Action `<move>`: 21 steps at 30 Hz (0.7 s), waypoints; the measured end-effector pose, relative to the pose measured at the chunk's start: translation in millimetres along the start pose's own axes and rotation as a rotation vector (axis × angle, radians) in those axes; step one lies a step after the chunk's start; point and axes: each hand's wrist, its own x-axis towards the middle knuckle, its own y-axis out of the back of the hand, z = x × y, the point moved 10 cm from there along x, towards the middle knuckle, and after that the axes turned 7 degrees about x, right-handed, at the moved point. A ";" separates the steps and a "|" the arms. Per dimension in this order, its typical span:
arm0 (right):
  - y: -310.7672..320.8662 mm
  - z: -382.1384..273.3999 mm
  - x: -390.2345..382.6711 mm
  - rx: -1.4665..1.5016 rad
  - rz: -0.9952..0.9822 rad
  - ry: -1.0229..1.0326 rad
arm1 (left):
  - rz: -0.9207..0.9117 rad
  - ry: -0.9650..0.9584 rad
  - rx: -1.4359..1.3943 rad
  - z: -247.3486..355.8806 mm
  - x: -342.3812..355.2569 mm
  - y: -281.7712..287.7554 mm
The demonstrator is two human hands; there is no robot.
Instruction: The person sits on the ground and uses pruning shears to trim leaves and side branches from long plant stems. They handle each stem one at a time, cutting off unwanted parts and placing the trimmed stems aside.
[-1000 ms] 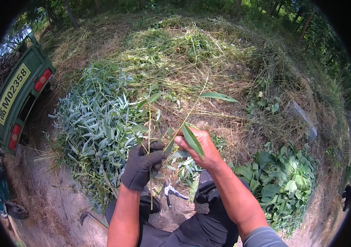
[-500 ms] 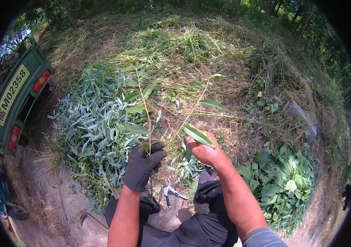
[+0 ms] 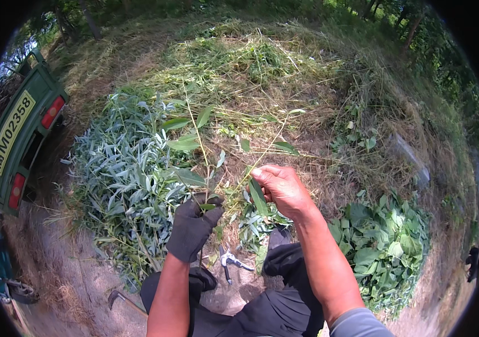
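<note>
gloved left hand (image 3: 191, 227) closed round a leafy stem (image 3: 197, 132), held upright — leaves kept clear of the ground. bare right hand (image 3: 281, 190) pinches a long leaf (image 3: 258, 196) on the thin side shoot (image 3: 262, 154) — pile of narrow leaves (image 3: 121, 180) just left.

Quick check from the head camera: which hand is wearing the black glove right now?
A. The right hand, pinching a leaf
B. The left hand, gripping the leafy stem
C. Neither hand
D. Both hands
B. The left hand wears a black glove and grips the leafy stem, while the right hand is bare, with a green leaf at its fingers.
</note>
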 end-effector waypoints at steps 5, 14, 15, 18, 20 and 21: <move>-2.4 3.6 2.0 -0.044 0.023 0.012 | 0.002 -0.040 0.009 -0.9 1.0 -3.1; -1.1 -5.7 2.4 -0.332 -0.012 0.107 | 0.041 -0.067 0.058 5.6 -1.4 -2.2; -1.5 -8.0 1.5 -0.378 -0.015 0.126 | 0.038 -0.069 0.052 5.3 -1.3 -2.3; -2.1 -12.3 -0.4 -0.491 -0.021 0.146 | 0.024 -0.057 0.069 4.0 -2.2 -2.3; 0.0 -12.8 0.2 -0.534 -0.023 0.112 | 0.038 -0.060 0.081 7.1 -3.2 -1.2; 0.3 -20.1 -0.8 -0.641 0.013 0.197 | 0.045 -0.062 0.087 9.5 -4.2 -0.8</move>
